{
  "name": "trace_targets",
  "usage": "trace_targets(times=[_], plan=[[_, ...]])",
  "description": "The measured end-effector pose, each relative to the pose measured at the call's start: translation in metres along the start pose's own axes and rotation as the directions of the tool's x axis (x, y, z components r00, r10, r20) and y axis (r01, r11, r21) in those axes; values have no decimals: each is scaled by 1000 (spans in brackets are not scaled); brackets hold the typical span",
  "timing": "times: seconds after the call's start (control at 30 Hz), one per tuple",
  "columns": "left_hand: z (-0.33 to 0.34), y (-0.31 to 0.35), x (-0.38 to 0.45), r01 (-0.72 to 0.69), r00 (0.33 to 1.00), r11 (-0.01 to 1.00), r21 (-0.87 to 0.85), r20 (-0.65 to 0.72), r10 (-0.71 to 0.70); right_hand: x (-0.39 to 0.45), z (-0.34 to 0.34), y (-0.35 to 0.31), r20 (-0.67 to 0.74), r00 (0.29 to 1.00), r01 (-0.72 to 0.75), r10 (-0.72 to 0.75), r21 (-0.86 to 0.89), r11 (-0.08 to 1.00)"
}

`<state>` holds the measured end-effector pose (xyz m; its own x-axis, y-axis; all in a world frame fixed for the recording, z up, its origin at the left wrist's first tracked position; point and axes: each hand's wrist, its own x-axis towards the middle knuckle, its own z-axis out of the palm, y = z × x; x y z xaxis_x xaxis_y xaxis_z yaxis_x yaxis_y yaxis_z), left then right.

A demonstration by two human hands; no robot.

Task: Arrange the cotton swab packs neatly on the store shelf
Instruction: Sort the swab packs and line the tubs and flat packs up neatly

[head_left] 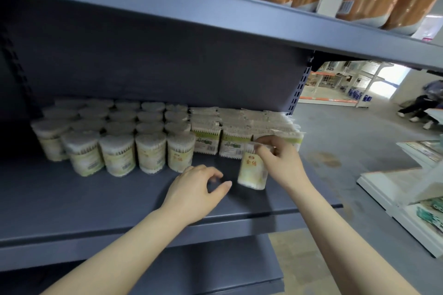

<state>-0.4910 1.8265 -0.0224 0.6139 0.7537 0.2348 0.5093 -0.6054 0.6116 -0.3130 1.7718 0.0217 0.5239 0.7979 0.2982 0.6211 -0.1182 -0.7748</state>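
A round cotton swab tub (253, 170) is pinched at its top by the right hand (278, 158), near the shelf (96, 199) front. The left hand (196, 189) hovers loosely curled, holding nothing. The tub should be set upright, touching the rightmost tub (180, 152) of the front row.

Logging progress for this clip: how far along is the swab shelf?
Mostly done: round tubs stand in rows on the left of the shelf, flat packs lined up beside them. In hand: the right hand grips one tub by its top; the left hand hovers, holding nothing. Left: seat that tub in line.
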Motion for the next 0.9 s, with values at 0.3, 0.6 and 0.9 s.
trace_targets(times=[0.3, 0.6, 0.9], plan=[[-36, -17, -27, 64, 998, 997, 50, 9, -65, -10, 35, -47, 179, 983, 13, -24, 63, 998], [-63, -30, -52, 124, 991, 992, 16, -61, -123, -27, 65, -89, 288, 956, 32, -52, 74, 997], [-86, -54, -73, 198, 980, 980, 23, -39, -197, -38, 91, -120, 438, 898, 10, -32, 51, 999]])
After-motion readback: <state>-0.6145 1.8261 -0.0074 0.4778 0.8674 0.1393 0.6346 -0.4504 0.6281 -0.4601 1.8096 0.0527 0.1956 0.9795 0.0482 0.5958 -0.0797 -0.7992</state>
